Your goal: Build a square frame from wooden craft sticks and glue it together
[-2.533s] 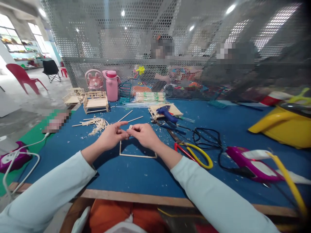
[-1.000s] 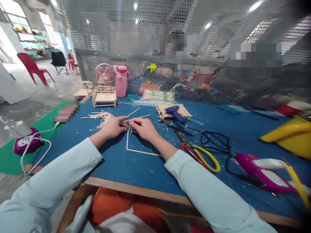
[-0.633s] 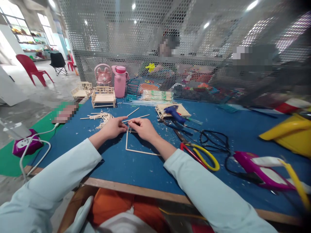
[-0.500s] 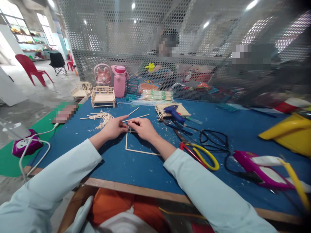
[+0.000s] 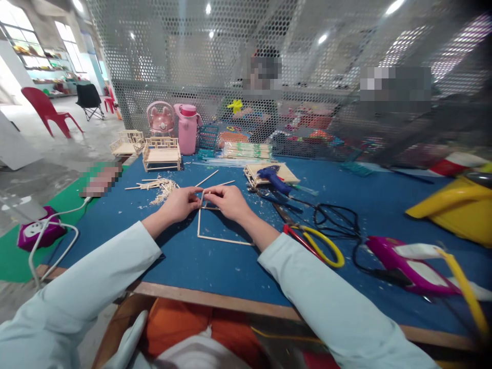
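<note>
Pinching a short stick (image 5: pixel 207 196) between thumb and index, your right hand (image 5: pixel 227 203) has its fingers nearly together, just inside the far left corner of the stick frame (image 5: pixel 199 223). Your left hand (image 5: pixel 180 204) sits directly opposite, thumb and index close together against the upright piece (image 5: pixel 202 198) at that corner; can't tell if it's gripping or only steadying. Frame lies flat on the blue desk (image 5: pixel 161 271), near and left sides visible, your right wrist over the near right corner.

Just beyond your left hand: offcut pile (image 5: pixel 165 190), with two loose sticks to its right. Past your right hand: blue glue gun (image 5: pixel 273 178) resting on a flat stick piece (image 5: pixel 290 174). Right of your right wrist: scissors (image 5: pixel 294 226), yellow handle loop showing, then tangled black cable and a purple power strip (image 5: pixel 407 269). Yellow container (image 5: pixel 457 210) at far right.

Along the back: two small stick models (image 5: pixel 162 156) at left, pink bear-shaped cup (image 5: pixel 160 120), pink bottle (image 5: pixel 187 136), wrapped stick bundle (image 5: pixel 248 150). Perforated metal screen (image 5: pixel 180 61) behind; a person is visible through it. Red chair (image 5: pixel 44 105) and black chair (image 5: pixel 88 97) on the floor off to the left.
</note>
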Action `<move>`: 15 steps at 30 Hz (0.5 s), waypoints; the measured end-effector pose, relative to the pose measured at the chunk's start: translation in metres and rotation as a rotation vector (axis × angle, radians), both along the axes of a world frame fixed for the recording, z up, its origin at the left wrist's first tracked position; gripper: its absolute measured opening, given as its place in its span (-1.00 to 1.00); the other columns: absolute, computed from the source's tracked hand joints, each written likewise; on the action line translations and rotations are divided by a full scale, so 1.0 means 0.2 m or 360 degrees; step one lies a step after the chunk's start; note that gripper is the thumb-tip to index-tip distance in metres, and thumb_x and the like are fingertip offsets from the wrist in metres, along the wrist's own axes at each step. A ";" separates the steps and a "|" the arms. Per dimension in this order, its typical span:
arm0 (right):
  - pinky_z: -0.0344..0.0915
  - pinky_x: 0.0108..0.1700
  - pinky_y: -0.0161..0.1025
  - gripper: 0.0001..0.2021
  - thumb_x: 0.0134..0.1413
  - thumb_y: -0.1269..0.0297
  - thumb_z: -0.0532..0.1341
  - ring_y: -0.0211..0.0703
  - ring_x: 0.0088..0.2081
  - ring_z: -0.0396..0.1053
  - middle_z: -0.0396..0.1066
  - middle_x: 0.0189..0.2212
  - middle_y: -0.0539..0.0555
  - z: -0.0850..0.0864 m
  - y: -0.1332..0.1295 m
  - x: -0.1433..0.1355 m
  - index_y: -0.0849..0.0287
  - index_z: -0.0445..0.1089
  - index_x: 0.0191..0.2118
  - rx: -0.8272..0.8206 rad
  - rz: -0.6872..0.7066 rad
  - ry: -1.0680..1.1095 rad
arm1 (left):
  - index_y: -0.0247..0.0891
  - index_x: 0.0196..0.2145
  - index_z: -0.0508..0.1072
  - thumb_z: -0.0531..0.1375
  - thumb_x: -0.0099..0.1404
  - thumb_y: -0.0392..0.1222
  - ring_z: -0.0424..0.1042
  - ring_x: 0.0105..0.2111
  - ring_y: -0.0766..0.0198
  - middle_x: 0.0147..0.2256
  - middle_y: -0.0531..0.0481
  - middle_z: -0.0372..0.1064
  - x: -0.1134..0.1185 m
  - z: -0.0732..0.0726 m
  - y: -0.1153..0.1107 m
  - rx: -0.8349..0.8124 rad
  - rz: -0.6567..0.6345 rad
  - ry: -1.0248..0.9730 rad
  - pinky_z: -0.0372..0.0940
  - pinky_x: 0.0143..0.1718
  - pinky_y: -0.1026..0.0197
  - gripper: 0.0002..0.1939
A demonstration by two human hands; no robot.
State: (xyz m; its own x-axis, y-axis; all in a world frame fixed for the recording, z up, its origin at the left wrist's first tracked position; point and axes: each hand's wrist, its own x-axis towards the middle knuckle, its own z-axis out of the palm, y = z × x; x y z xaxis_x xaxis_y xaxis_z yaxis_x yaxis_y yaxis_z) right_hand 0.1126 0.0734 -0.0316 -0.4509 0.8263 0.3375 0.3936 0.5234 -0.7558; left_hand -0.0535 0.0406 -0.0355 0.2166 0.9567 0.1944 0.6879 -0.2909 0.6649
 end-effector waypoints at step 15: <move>0.05 -0.44 -0.35 -0.90 -0.15 0.35 0.21 -0.34 -0.54 0.17 0.34 -0.63 -0.07 0.00 -0.02 -0.04 0.24 0.46 -0.54 -0.0137 0.0066 0.0128 | -0.37 0.09 0.25 0.15 0.12 -0.22 0.45 -0.36 0.19 -0.39 -0.04 0.51 -0.01 -0.02 0.01 0.0067 -0.0020 0.0051 0.27 -0.24 0.18 -0.45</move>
State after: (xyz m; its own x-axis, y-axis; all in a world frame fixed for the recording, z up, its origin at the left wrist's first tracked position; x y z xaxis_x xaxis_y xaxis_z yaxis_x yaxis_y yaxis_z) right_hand 0.1052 0.0700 -0.0315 -0.4596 0.8349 0.3028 0.3091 0.4700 -0.8268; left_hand -0.0559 0.0429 -0.0398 0.2356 0.9449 0.2271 0.7048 -0.3270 0.6295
